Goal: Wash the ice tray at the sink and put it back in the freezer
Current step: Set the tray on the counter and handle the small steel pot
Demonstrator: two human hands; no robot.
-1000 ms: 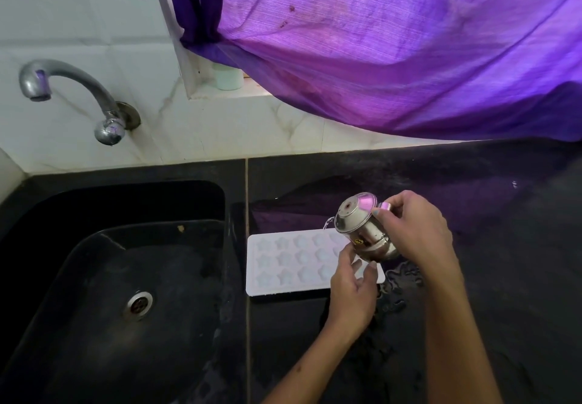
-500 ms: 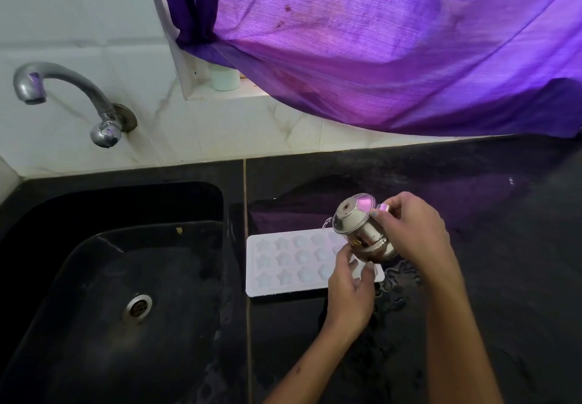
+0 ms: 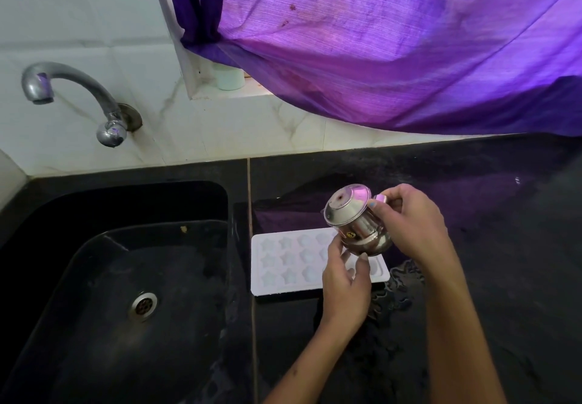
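Right hand (image 3: 412, 224) gripping the steel jug (image 3: 356, 224), left hand (image 3: 345, 280) cradling its base with loosely curved fingers, both tilting it over the ice tray (image 3: 283, 261) lying just right of the sink (image 3: 126, 277); the tray is looking light, stiffish, likely wet and slippery, so best gripped by its long edges

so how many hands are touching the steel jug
2: the right hand grips its handle side, and the left hand touches its underside with fingertips, above the ice tray.

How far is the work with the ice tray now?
Washing looks finished: the ice tray lies on the wet counter, out of the sink. In hand: the right hand tilts a steel jug over it, the left hand supporting. Left: carrying the tray to the freezer.
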